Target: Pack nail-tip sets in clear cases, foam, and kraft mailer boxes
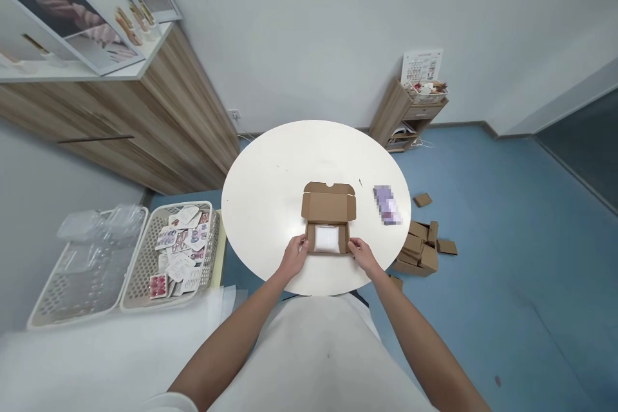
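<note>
A small brown cardboard box [329,207] lies on the white round table [270,180] with its lid folded up and back. Inside it rests a flat white packet [327,239], whose contents I cannot make out. At the box's left front corner, my left hand [293,257] pinches the side wall. My right hand [363,254] has its fingers closed on the right wall, opposite the left one. To the right on the tabletop is a purple item [386,205], blurred into blocks.
White baskets stand at left, one with clear plastic packaging [82,257], another with printed cards [181,241]. Cardboard boxes [419,248] lie piled on the floor at right. A wooden cabinet [178,116] and a small shelf unit [410,112] stand by the wall.
</note>
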Action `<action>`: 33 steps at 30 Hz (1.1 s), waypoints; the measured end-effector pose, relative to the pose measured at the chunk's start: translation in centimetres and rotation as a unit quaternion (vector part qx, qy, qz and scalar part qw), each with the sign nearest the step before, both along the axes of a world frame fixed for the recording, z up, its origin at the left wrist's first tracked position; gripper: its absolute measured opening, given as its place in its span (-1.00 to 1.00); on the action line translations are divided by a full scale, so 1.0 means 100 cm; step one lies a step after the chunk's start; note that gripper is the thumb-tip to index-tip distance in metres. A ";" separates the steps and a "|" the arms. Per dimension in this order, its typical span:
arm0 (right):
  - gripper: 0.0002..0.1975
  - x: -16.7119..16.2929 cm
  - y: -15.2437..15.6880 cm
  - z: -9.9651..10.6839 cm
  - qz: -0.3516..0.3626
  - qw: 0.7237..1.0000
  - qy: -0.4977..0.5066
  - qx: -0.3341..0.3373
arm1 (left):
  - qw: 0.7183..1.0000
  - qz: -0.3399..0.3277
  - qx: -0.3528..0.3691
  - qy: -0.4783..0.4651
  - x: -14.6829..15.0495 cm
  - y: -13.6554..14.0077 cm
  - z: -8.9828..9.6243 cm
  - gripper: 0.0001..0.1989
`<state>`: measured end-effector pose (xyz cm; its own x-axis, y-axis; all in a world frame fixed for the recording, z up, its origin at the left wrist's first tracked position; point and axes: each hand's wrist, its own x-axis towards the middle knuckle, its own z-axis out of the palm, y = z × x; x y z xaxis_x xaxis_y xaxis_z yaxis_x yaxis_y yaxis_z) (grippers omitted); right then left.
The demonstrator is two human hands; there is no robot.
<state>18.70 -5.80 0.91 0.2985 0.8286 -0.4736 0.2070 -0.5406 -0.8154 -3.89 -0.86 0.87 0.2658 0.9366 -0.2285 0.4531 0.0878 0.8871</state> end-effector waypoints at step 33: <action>-0.43 0.036 0.115 0.052 0.014 0.964 0.266 0.017 | 0.973 -0.004 -0.191 -0.132 0.009 0.105 0.055 -0.34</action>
